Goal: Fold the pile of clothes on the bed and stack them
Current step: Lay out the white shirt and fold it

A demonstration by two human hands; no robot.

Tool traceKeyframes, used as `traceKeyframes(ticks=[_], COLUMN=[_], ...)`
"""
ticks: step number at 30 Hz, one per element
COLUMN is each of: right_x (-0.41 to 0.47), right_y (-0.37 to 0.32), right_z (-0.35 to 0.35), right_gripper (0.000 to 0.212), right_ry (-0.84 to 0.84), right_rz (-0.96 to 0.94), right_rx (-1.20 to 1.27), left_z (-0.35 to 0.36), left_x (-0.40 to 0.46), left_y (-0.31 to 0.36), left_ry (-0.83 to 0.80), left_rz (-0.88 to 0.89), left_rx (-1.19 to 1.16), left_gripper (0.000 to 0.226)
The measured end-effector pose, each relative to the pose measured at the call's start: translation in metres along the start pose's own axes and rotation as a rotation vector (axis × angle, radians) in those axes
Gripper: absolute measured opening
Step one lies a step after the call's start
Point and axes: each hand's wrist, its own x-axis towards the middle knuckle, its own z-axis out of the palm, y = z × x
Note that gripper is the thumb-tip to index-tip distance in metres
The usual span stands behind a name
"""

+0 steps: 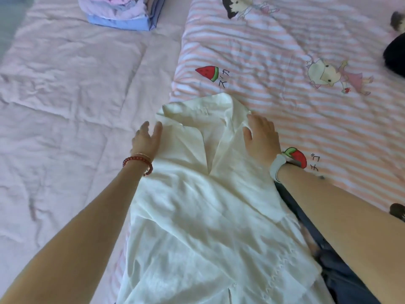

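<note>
Bed [65,106] — one shirt [197,205], two hands.

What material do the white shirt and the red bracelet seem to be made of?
White shirt: thin woven cloth, perhaps cotton or linen, matte; it creases softly and looks slightly sheer. Red bracelet: small glossy beads, perhaps glass or plastic; too small to tell surely.

white shirt [197,207]: thin matt woven cloth, slightly sheer, creased, stitched trim near hem; pink quilt [65,106]: soft matt cotton-like cloth, wrinkled, quilted seams; striped duvet [274,69]: matt printed cloth, rumpled; denim garment [341,279]: dark blue coarse cloth; folded stack [122,12]: soft matt fabrics; bead bracelet [138,161]: glossy red beads; wristband [277,166]: smooth grey, plastic or rubber-like
</note>
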Motion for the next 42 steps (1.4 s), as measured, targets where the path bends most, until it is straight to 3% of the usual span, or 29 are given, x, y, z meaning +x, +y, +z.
traceKeyframes(ticks=[3, 7, 11, 14, 18, 19, 21, 26, 30, 36, 42], right_x=[0.043, 0.069, 0.083, 0.089, 0.089, 0.088, 0.082, 0.031, -0.035, -0.137, -0.221], right_y=[-0.004, -0.010, -0.013, -0.013, -0.014, -0.014, -0.014, -0.013, -0.001, 0.033, 0.060], right_z=[-0.002, -0.004, -0.002, -0.002, -0.009, -0.011, -0.015, -0.033, -0.035, -0.019, -0.011], right_gripper=[0.047, 0.047, 0.053, 0.047, 0.025, 0.024, 0.030, 0.039, 0.044, 0.034, 0.019], right_ry=[-0.120, -0.223, -0.255, -0.275, -0.215, -0.189, -0.121, 0.086, 0.110, 0.097, 0.076], right_rz=[0.042, 0.031, -0.007, 0.000, -0.050, -0.062, -0.090, -0.229, -0.362, -0.482, -0.551], right_rx=[0.142, 0.246, 0.353, 0.359, 0.316, 0.287, 0.216, 0.056, 0.025, -0.113, -0.093], left_z=[-0.005, 0.002, 0.002, 0.008, -0.002, -0.006, -0.014, -0.026, -0.019, -0.014, -0.019], left_x=[0.022, 0.034, 0.044, 0.049, 0.060, 0.061, 0.057, 0.013, -0.044, -0.130, -0.208], left_y=[0.011, 0.021, 0.037, 0.043, 0.042, 0.044, 0.049, 0.038, -0.004, -0.074, -0.127], left_ry=[-0.137, -0.080, -0.044, -0.097, -0.245, -0.254, -0.231, -0.004, 0.155, 0.152, 0.007], left_rz=[-0.011, 0.082, 0.331, 0.358, 0.209, 0.224, 0.315, 0.547, 0.757, 0.948, 1.067], left_rx=[-0.136, -0.216, -0.315, -0.163, 0.085, 0.151, 0.219, 0.155, 0.168, 0.229, 0.335], left_gripper=[0.029, 0.009, 0.024, 0.021, 0.067, 0.062, 0.032, 0.030, 0.032, 0.016, 0.015])
